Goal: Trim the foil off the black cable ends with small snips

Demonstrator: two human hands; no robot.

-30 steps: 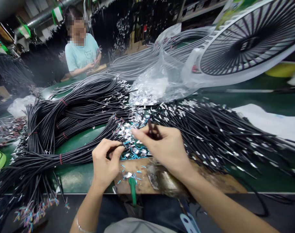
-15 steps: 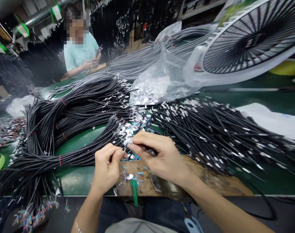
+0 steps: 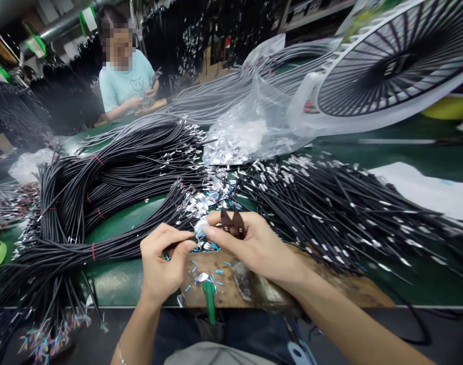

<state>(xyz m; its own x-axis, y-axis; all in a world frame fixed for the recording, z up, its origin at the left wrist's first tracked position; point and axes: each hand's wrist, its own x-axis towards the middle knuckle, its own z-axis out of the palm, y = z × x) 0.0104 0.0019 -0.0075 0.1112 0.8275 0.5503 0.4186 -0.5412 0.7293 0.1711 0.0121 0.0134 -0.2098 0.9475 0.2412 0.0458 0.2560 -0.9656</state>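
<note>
My left hand [image 3: 163,263] is closed, thumb and index finger pinching the end of a thin cable, mostly hidden by the fingers. Almost touching it, my right hand [image 3: 263,248] is also closed. Small dark-bladed snips [image 3: 232,223] lie in that hand, with two blade tips showing above the index finger. A white covering or scrap [image 3: 201,224] sits at its index fingertip, with a bit of blue beside it; I cannot make out which it is. Beneath the hands lies a worn wooden board [image 3: 231,294] with blue wire clippings [image 3: 219,272] and foil bits.
Bundled black cables [image 3: 117,172] fill the left; loose black cables with silver ends [image 3: 330,213] spread right. A plastic bag [image 3: 250,126] of foil scraps lies behind. A fan [image 3: 391,66] stands far right. Across the table sits a person in a light blue shirt [image 3: 125,83].
My left hand has shifted slightly left, its fingers stretched more toward the right. My right hand has turned, so the dark blades now show above its index finger.
</note>
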